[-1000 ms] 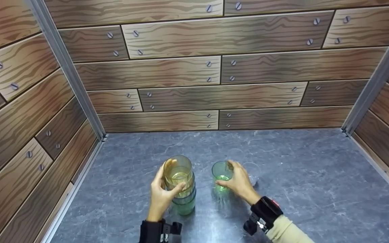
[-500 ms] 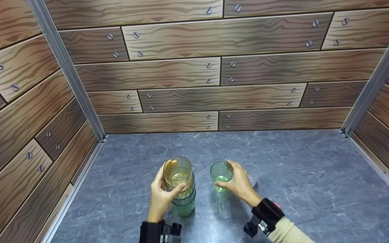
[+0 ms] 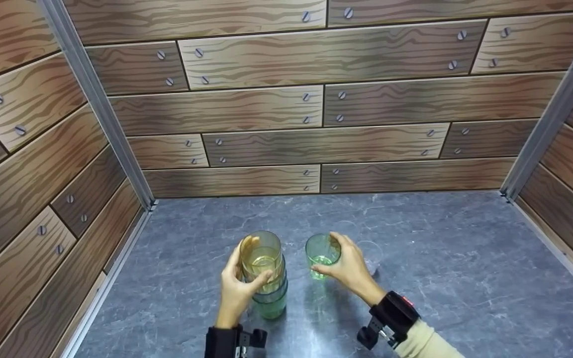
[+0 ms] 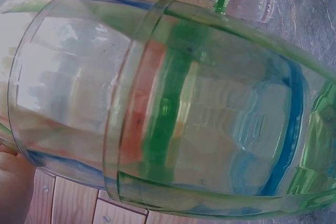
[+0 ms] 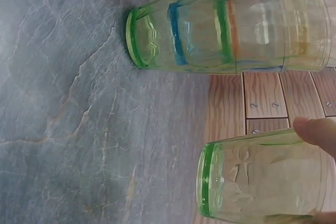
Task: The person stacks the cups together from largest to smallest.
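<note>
My left hand (image 3: pixel 241 281) grips the top of an upright stack of nested glasses, its fingers behind and thumb in front. The uppermost glass (image 3: pixel 262 253) is yellowish; the lowest glass (image 3: pixel 271 308) is green and stands on the tabletop. In the left wrist view the stacked glasses (image 4: pixel 226 108) fill the picture, with blue, green and reddish bands through their walls. To the right of the stack, my right hand (image 3: pixel 350 266) holds a single green glass (image 3: pixel 320 253) between thumb and fingers. Seen from the right wrist, that green glass (image 5: pixel 262 174) is beside the stack (image 5: pixel 257 30), apart from it, its base raised off the table.
Behind my right hand a clear glass (image 3: pixel 373 253) stands on the table, partly hidden. The grey marbled tabletop (image 3: pixel 445 258) is bounded by wood-patterned walls (image 3: pixel 261 107) at the back and sides, with metal corner posts (image 3: pixel 97 99).
The right hand has lifted the green glass a little and brought it slightly left, nearer the stack. My left hand keeps its grip and has hardly moved.
</note>
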A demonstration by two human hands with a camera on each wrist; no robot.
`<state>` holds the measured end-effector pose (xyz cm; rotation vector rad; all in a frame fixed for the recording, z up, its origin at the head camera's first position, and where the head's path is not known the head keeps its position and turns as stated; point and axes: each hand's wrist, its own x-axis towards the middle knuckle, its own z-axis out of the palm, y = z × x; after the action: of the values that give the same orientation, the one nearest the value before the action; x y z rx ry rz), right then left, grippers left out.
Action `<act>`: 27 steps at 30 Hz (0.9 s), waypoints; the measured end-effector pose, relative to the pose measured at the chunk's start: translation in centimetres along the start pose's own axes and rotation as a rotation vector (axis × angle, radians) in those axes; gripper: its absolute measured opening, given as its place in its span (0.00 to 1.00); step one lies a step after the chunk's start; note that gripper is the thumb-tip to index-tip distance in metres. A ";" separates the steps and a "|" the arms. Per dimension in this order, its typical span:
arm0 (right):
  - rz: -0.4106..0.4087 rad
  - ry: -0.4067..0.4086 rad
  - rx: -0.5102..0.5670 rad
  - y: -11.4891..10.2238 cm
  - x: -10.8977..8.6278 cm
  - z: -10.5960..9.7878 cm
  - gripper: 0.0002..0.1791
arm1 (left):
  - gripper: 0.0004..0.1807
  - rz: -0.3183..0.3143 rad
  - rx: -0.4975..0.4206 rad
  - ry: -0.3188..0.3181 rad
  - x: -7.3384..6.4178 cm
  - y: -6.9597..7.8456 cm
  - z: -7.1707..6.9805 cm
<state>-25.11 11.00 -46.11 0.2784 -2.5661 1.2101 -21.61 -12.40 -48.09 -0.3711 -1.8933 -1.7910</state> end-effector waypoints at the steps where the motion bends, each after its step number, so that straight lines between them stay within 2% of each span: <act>1: -0.002 0.002 0.003 -0.1 0.0 -0.1 0.47 | 0.41 0.006 -0.001 0.001 0.0 0.0 0.0; 10: -0.031 0.013 0.027 -0.8 -0.1 -0.3 0.46 | 0.40 -0.011 -0.028 -0.011 0.0 0.0 0.0; 17: -0.019 0.001 0.052 -1.2 -0.2 -0.6 0.46 | 0.40 0.019 -0.035 -0.011 0.0 -0.1 0.1; 27: -0.039 0.006 0.055 -1.7 -0.3 -1.0 0.46 | 0.40 0.014 -0.042 -0.017 0.0 -0.1 0.0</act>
<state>-24.17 10.69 -44.39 0.3341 -2.5132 1.2675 -21.70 -12.40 -48.19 -0.4145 -1.8628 -1.8263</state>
